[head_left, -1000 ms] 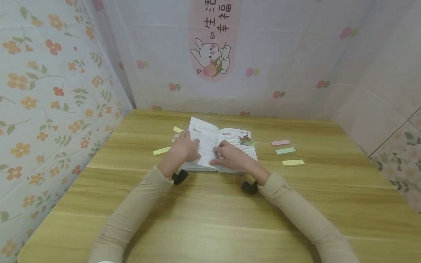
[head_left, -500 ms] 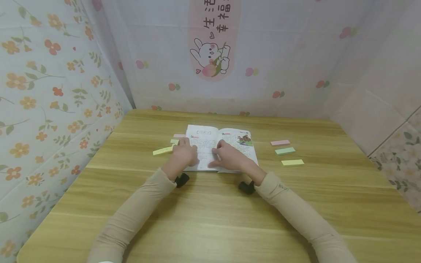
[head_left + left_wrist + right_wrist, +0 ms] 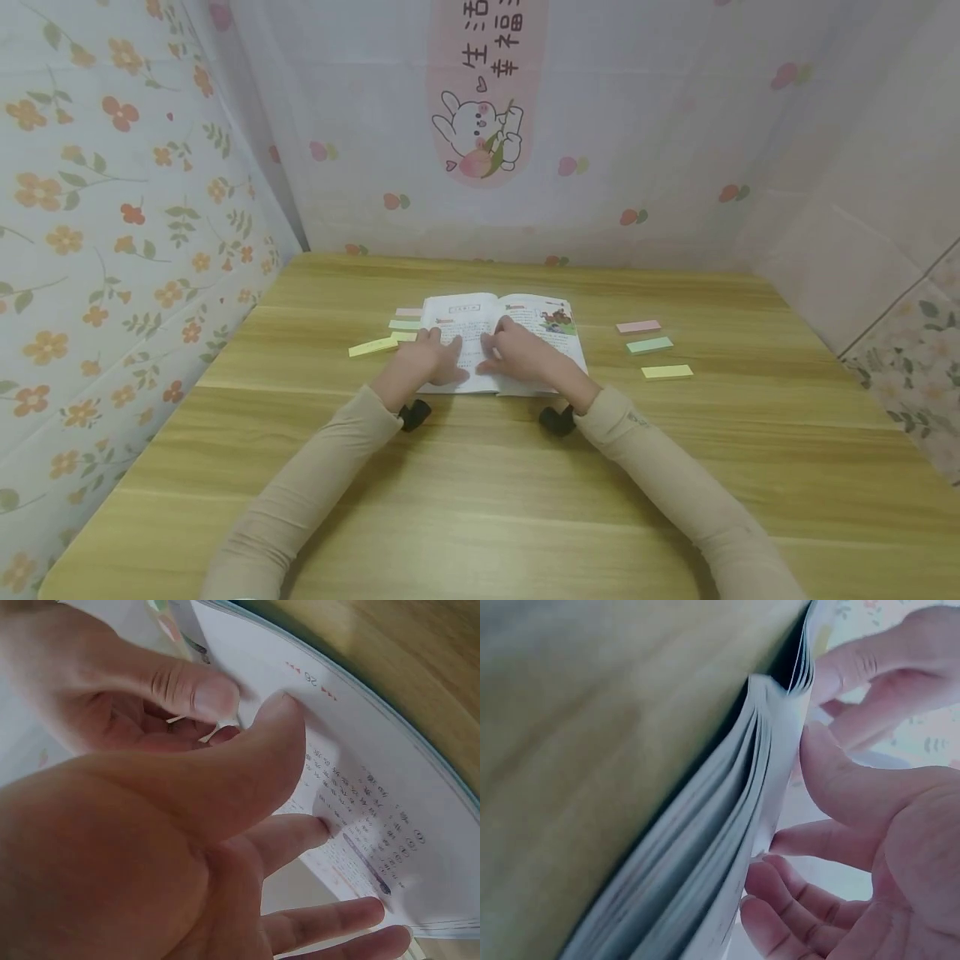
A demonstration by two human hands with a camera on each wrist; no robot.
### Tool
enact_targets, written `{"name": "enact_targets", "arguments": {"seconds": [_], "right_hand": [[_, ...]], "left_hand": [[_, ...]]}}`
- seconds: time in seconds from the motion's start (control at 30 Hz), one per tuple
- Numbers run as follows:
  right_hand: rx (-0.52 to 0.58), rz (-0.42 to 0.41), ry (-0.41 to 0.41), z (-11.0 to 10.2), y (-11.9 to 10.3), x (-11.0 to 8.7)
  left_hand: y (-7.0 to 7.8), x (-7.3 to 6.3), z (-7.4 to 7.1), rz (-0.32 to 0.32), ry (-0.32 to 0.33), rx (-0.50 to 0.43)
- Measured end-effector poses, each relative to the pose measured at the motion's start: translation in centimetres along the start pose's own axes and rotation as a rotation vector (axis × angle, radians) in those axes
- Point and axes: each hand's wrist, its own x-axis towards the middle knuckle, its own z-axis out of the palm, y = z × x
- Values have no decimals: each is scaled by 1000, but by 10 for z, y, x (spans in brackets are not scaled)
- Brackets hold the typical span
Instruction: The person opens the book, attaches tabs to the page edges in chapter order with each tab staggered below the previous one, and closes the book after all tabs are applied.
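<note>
An open book (image 3: 468, 300) lies on the table, printed text on both pages and a coloured picture at the upper right. My left hand (image 3: 429, 360) rests on the left page, its fingers spread and fairly straight in the left wrist view, where page number 26 (image 3: 310, 678) shows near the thumb. Over the inner part of the right page, my right hand (image 3: 525, 354) touches the paper near the fold with loosely bent fingers. Neither hand pinches a sheet. Page edges (image 3: 727, 802) fan out beside the right fingers in the right wrist view.
Left of the book lie pink (image 3: 408, 312), green (image 3: 405, 325) and yellow (image 3: 372, 347) paper strips, partly overlapping. Pink (image 3: 639, 326), green (image 3: 650, 344) and yellow (image 3: 667, 371) strips lie to its right. A patterned curtain (image 3: 360, 108) hangs behind the wooden table (image 3: 480, 500).
The left page, raised a second ago, has come down flat. My left hand has shifted slightly down and toward the fold. The right hand has stayed nearly still.
</note>
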Motion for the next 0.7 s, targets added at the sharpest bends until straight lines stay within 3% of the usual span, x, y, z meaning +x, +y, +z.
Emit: {"name": "enact_targets", "arguments": {"seconds": [0.7], "right_hand": [[-16, 183, -109, -6, 31, 44]], "left_hand": [[1, 2, 4, -8, 1, 18]]}}
